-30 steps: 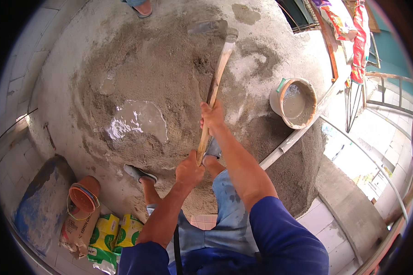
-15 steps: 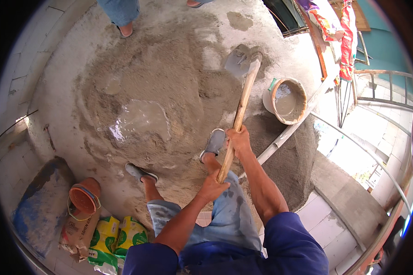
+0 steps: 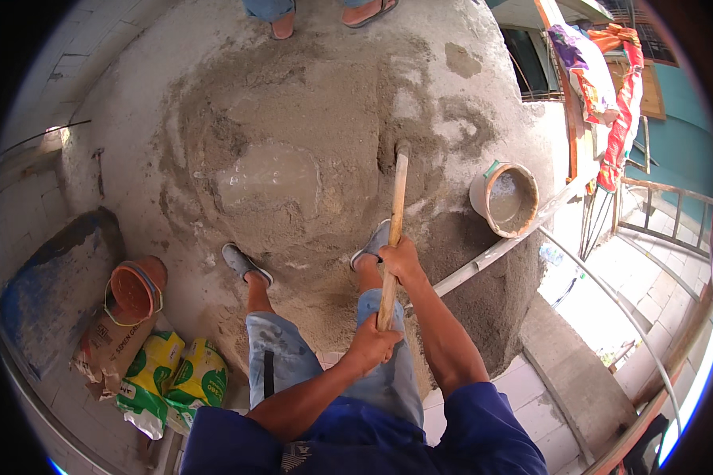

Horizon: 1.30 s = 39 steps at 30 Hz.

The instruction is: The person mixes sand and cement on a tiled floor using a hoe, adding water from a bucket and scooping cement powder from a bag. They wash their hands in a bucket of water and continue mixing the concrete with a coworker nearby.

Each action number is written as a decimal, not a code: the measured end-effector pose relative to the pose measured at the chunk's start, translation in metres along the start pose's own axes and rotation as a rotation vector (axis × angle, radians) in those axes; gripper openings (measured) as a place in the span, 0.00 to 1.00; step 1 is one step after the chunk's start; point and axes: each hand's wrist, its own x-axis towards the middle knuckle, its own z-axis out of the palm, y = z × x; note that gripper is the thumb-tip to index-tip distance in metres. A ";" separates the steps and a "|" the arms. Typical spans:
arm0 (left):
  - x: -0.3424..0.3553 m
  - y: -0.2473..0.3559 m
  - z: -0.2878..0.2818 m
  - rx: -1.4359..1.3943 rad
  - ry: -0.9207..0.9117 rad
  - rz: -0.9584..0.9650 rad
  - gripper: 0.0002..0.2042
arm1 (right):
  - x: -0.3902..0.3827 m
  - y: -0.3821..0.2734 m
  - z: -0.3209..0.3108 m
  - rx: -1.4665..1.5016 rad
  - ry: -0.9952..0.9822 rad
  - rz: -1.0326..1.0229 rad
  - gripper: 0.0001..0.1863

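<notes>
Left fingers [image 3: 379,343], right fingers [image 3: 394,257]: wrapped round wooden handle [image 3: 398,199]. Yellow-green bags [image 3: 200,378]: printed. Pale bucket [image 3: 478,195]: grey liquid [image 3: 505,207] inside.

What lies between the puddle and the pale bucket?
The head view shows sandy mix and the wooden handle between the puddle and the pale bucket.

We see a rough, pale grey concrete floor [image 3: 135,154], with whitish tiles [image 3: 524,393] toward the lower right. A pale block wall [image 3: 71,63] bounds our left; at upper right we see a teal wall [image 3: 680,134] near a metal railing [image 3: 673,212]. Strong light whitens our right side.
</notes>
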 end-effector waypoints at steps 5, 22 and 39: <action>-0.042 0.037 -0.025 0.215 -0.075 0.061 0.23 | -0.026 0.003 -0.001 0.736 -0.151 0.152 0.13; -0.300 0.050 -0.266 1.117 0.149 0.046 0.27 | -0.112 -0.093 0.191 1.339 -0.341 0.444 0.10; -0.252 -0.023 -0.585 1.437 0.676 0.718 0.07 | -0.180 -0.176 0.368 1.413 -0.270 0.184 0.07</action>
